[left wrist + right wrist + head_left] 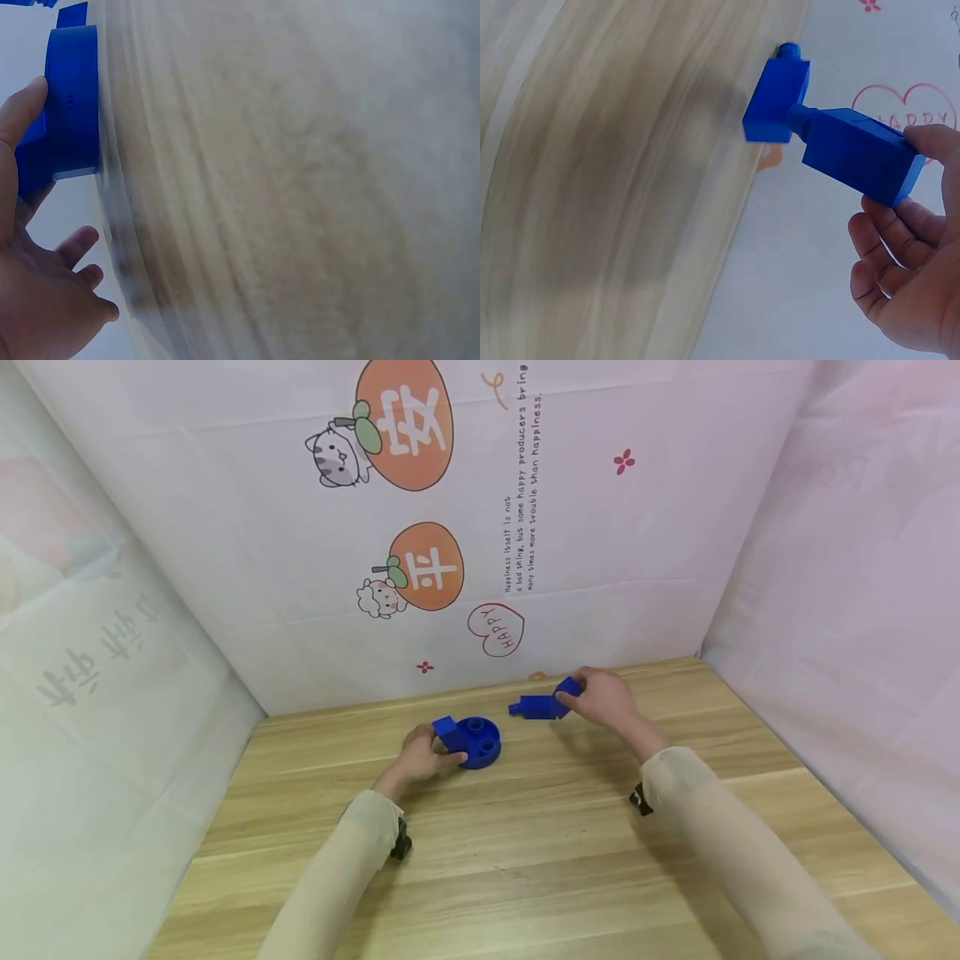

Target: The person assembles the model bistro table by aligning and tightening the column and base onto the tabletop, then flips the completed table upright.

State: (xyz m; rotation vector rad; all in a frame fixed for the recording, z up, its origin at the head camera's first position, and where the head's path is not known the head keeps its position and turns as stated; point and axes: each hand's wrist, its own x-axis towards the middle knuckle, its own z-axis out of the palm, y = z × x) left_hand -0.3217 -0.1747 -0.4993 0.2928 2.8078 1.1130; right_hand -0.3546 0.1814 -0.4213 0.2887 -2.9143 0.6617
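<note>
A blue round base (477, 742) with holes in its top and a raised block on one side lies on the wooden table (525, 860). My left hand (441, 752) grips it at the raised block; the left wrist view shows the thumb (21, 112) pressed on the base's rim (73, 97). My right hand (576, 697) holds a blue two-block piece (537, 706) by one end, a little above the table near the back wall. In the right wrist view this two-block piece (832, 127) is two blocks joined by a short peg, held in the right hand (892, 187) between thumb and curled fingers.
Printed cloth walls close in the table at the back (450, 568), left (90, 693) and right (862, 610). Bare wood stretches from the hands to the near edge. A dark wrist-camera mount sits on each sleeve (401, 842).
</note>
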